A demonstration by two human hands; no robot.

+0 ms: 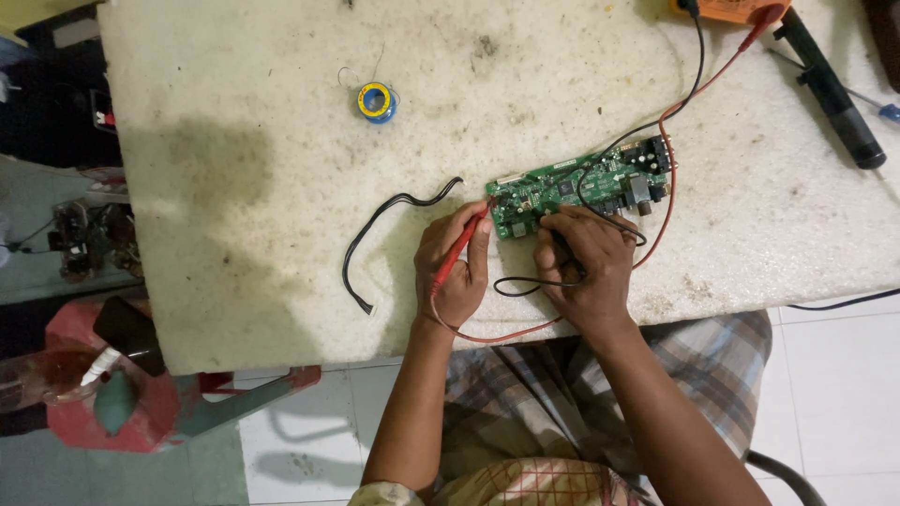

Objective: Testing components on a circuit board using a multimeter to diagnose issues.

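While the green circuit board (581,186) lies flat on the table (281,141), light, stiff and fragile, a red probe (461,245) is gripped by the closed left hand (454,267) and a black probe (562,248) is pinched by the closed right hand (586,267), so the board is best taken by its edges

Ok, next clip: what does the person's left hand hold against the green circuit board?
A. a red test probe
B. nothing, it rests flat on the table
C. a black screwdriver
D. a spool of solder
A: the left hand grips a red test probe with its tip at the left end of the green circuit board; the solder spool lies apart on the table.
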